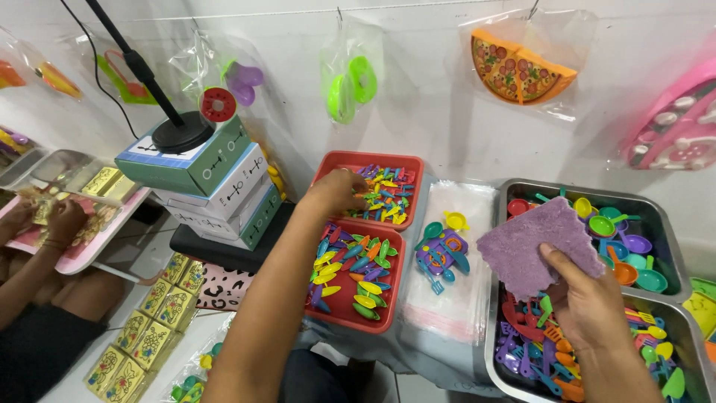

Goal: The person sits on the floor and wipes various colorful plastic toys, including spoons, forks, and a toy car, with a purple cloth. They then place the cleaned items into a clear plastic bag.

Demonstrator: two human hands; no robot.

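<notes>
We are reaching our left hand [337, 191], fingers curled shut, into the upper red tray [333, 163] at centre frame, while our right hand [589, 298] is pinching a purple cloth [533, 237]; few toy utensils [441, 250] are lying gathered on the clear bags [459, 298].

My left hand [337, 190] hides its fingertips among tiny toy pieces [388, 192]; my right hand's [589, 302] palm stays behind purple cloth [538, 242].

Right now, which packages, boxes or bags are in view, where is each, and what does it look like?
Stacked boxes: left of the red trays, white and green.
Small gold boxes: lower left, yellow-gold rows.
Clear flat bags: between trays and metal bins, piled.
Hanging bag: wall, clear, orange toy pizza inside.
Hanging bag: wall, clear, green toys inside.
</notes>
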